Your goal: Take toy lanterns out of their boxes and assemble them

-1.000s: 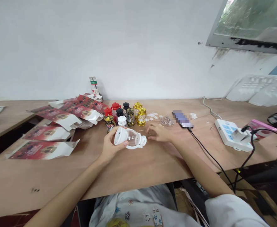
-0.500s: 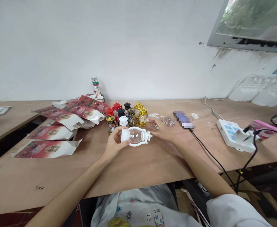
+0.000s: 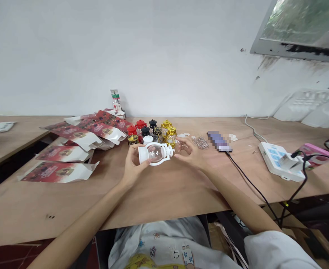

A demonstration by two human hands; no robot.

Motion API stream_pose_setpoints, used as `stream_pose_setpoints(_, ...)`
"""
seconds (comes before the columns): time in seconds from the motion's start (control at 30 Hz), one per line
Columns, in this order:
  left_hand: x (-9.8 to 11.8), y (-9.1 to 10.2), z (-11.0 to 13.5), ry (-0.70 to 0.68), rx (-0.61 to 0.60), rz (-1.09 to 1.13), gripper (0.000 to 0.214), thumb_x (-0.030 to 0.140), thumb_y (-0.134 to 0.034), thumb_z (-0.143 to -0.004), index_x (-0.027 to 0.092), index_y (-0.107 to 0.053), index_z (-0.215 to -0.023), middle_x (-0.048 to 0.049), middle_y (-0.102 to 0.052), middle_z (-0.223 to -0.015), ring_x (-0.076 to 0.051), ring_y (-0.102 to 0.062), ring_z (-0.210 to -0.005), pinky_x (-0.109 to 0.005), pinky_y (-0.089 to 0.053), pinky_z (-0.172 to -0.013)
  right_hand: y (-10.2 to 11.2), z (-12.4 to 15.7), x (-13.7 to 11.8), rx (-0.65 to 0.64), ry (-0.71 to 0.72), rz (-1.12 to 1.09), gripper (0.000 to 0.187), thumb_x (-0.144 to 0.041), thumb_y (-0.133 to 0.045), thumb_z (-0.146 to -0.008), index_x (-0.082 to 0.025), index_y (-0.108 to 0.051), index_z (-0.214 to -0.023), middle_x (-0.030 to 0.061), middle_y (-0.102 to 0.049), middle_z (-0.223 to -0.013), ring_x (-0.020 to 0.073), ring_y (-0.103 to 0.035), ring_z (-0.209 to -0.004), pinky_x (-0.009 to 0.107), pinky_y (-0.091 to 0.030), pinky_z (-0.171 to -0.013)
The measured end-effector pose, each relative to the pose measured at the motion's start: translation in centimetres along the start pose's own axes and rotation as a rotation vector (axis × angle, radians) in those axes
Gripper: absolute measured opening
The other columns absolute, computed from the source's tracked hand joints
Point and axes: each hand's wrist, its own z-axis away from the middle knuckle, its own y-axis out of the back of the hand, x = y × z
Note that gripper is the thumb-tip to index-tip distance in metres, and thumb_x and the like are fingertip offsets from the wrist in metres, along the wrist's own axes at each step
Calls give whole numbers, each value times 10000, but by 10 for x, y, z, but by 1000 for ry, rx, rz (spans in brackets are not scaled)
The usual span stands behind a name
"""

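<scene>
My left hand [image 3: 135, 164] is closed round the base of a small white lantern [image 3: 155, 154] with a clear globe. The lantern lies on its side in the air, its cap toward the right. Just off that cap is my right hand [image 3: 189, 154], fingers curved and apart, with nothing visible between them. Behind the held lantern stand several small lanterns: a red one [image 3: 132, 130], a black one [image 3: 145, 131], another white one [image 3: 148, 139], a bronze-coloured one [image 3: 158, 133] and a gold one [image 3: 171, 136].
Flattened red printed boxes [image 3: 60, 172] overlap on the left. Right of the lanterns are a pile of thin metal wires [image 3: 200, 142], a phone [image 3: 218, 141] on a black cable and a white power strip [image 3: 279, 158]. A small tube [image 3: 115, 100] stands against the wall.
The white lantern has shifted a little left and up in my left hand. My right hand has curled its fingers and turned toward the lantern's cap. The view has shifted slightly.
</scene>
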Motion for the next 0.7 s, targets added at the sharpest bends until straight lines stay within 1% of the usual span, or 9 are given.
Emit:
stream_pose_setpoints(0.07,-2,0,0,10,3,9,477,435,-744,-639,224,-457,-956,-29,-625,-954,-209,-614,-930,-285,-497,-682,-3,0,2,12,-43,34,462,-373,-713,-702,-254,-515,-1102,-15,-477,-843,106,-489,-671,282,-498,-654)
stream_pose_setpoints(0.13,-6,1,0,9,35,-1,474,421,-745,-632,220,-462,-955,-23,-612,-936,-199,-605,-913,-283,-488,-700,-5,-1,7,49,-90,63,404,-348,-700,-704,-245,-496,-1038,-54,-426,-716,97,-432,-590,249,-434,-571)
stream_pose_setpoints(0.23,-10,4,-1,-13,104,-40,465,422,-729,-641,213,-463,-960,-15,-589,-912,-178,-586,-863,-277,-472,-711,-5,-1,17,128,-128,178,248,-299,-616,-751,-229,-489,-951,-69,-386,-636,107,-403,-557,240,-384,-549)
stream_pose_setpoints(0.27,-11,5,-1,-26,120,-51,459,417,-724,-646,211,-463,-963,-14,-583,-912,-172,-579,-854,-273,-468,-714,-4,-1,20,128,-124,251,178,-269,-569,-772,-223,-492,-926,-62,-394,-631,115,-411,-564,248,-386,-563)
stream_pose_setpoints(0.33,-10,6,0,-57,138,-61,451,393,-726,-647,208,-467,-968,-14,-576,-919,-164,-570,-851,-266,-463,-719,-3,1,26,44,-74,430,113,-181,-483,-785,-208,-505,-892,-27,-454,-680,138,-456,-621,275,-410,-629)
stream_pose_setpoints(0.4,-8,5,0,-82,142,-63,435,368,-726,-651,207,-472,-966,-15,-577,-923,-164,-571,-862,-264,-462,-726,-4,3,30,-128,5,586,185,-107,-451,-757,-190,-516,-909,32,-526,-829,167,-505,-740,309,-432,-727)
stream_pose_setpoints(0.47,-6,4,0,-94,137,-64,426,358,-725,-652,206,-472,-959,-15,-584,-911,-171,-580,-860,-267,-466,-718,-5,6,31,-282,65,659,249,-72,-455,-734,-170,-519,-954,82,-540,-974,193,-520,-867,337,-437,-809)
stream_pose_setpoints(0.57,-6,3,-1,-99,141,-60,421,354,-725,-644,205,-471,-946,-13,-590,-892,-177,-589,-841,-272,-472,-701,-9,8,28,-425,94,679,293,-98,-493,-754,-139,-519,-1042,115,-535,-1051,221,-503,-997,366,-425,-898)
stream_pose_setpoints(0.7,-11,4,-1,-81,153,-35,412,336,-721,-645,203,-478,-950,-8,-582,-882,-169,-580,-822,-267,-476,-686,-9,9,20,-525,75,770,350,-220,-545,-796,-131,-519,-1134,129,-539,-1084,259,-483,-1014,427,-418,-912)
